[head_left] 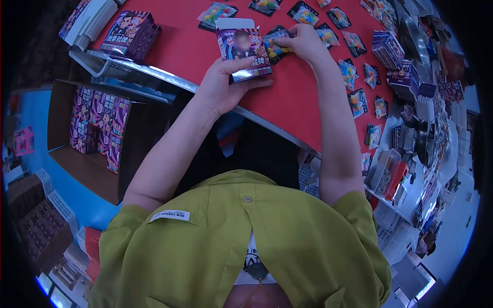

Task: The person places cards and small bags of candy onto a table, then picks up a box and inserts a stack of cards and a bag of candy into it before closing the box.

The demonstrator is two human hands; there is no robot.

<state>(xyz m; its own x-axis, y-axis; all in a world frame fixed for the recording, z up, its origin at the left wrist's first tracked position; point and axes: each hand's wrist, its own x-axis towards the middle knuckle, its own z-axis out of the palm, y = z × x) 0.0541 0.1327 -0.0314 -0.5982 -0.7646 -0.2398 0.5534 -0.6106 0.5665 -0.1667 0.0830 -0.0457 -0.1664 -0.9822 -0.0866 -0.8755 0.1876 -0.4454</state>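
Observation:
My left hand (226, 84) is wrapped round the lower part of a purple printed box (246, 43), whose white top flap stands up. To the right of it, my right hand (306, 43) pinches a small clear bag of colourful balls (277, 45) against a black card. The bag is close beside the box, over the red table (292, 97). More bags (347, 73) on black cards lie spread around my right hand and along the table's right side.
Stacked purple boxes (128, 36) stand at the table's left. A cardboard carton (84, 172) of similar boxes sits below the table edge. More purple boxes (387, 49) are piled at the right, near a plastic bin (385, 169).

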